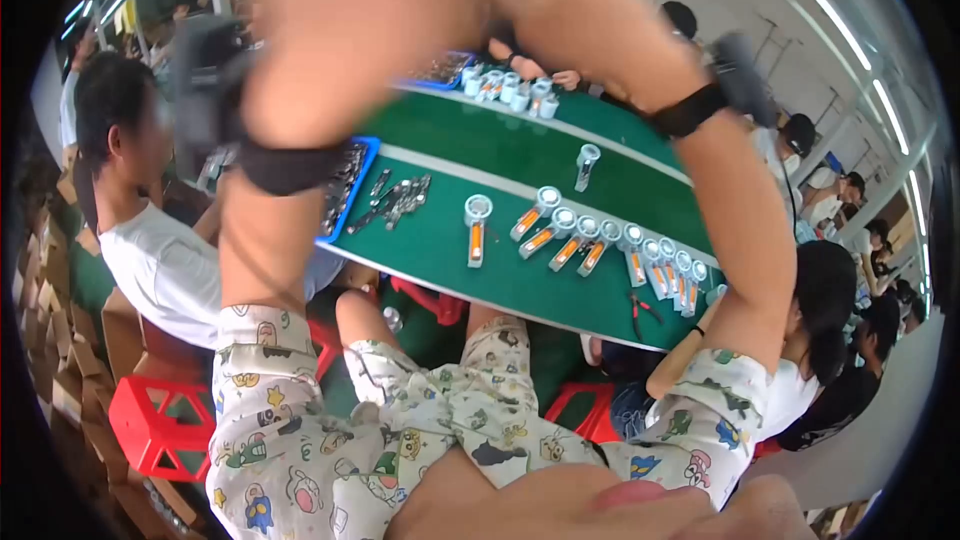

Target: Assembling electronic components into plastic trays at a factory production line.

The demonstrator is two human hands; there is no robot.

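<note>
Both my hands are raised close to the camera, above the green work table. My left hand is a blur at the upper left, its fingers smeared and cut off by the top edge. My right hand is bent inward beside it, also blurred, with its fingers hidden. Whether either holds anything does not show. Each wrist wears a black strap with a dark device. Below them lies a single clear handheld housing with a round head and an orange part in its handle. Several similar housings stretch rightward.
A pile of small dark metallic parts lies beside a blue tray. Red-handled pliers rest near the front edge. One housing sits on the middle strip. Co-workers sit left, right and opposite; a red stool stands lower left.
</note>
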